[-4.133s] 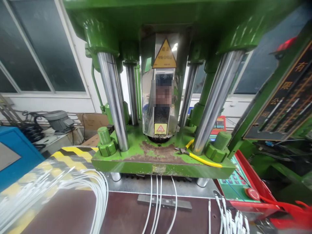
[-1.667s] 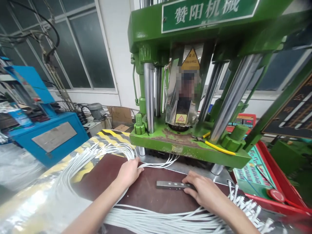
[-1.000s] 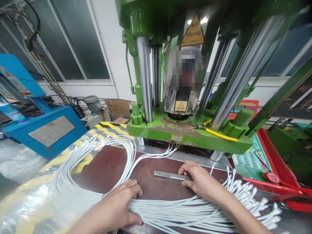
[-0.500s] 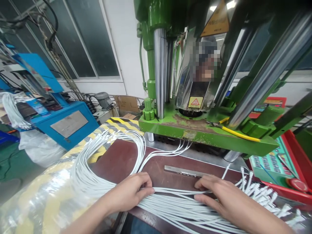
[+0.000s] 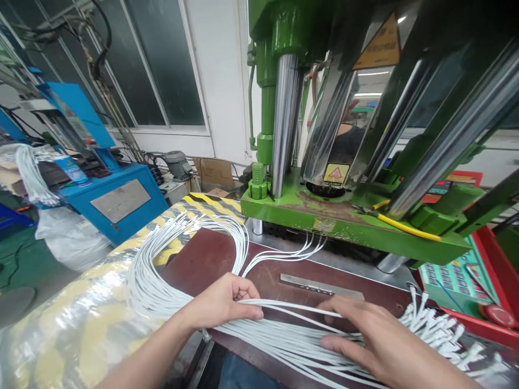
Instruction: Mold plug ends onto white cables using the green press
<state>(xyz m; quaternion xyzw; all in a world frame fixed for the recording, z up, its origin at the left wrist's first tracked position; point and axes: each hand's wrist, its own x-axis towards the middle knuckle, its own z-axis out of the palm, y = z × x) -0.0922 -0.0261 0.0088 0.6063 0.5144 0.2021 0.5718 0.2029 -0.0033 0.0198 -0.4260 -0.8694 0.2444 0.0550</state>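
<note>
Head view: white cables (image 5: 284, 340) across brown board (image 5: 211, 259), at 6 o'clock. Left hand (image 5: 221, 302) at 7 o'clock, pinching a few strands. Right hand (image 5: 377, 340) at 5 o'clock, fingers spread flat on bundle. Metal bar (image 5: 320, 285) just beyond. Green press (image 5: 348, 227) at 12 o'clock; blue machine (image 5: 109, 200) at 9 o'clock.

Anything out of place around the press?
Yes: yellow-handled pliers lie loose on the green press platen, beside a steel column. Its paint is worn to rust by the nozzle. Both hands sort white cables.
</note>
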